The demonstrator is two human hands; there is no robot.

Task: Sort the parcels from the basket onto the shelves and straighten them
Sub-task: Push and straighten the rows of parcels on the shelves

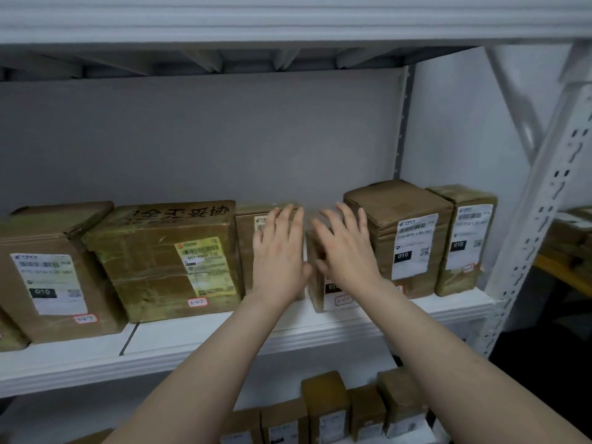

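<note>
Left of the tall parcel [400, 213], your left hand [278, 254] lies flat against a brown parcel [243, 267], fingers straight. Your right hand [347, 251], fingers spread, covers the neighbouring parcel [315, 293].

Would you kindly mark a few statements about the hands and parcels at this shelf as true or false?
1. The left hand and the right hand both have straight fingers, held at parcels on the shelf. True.
2. The left hand lifts a parcel into the air. False: the brown parcel behind it stands on the shelf.
3. The big box with the yellow label stands left of the left hand. True.
4. Nothing stands below this shelf. False: several lower parcels stand there.
</note>
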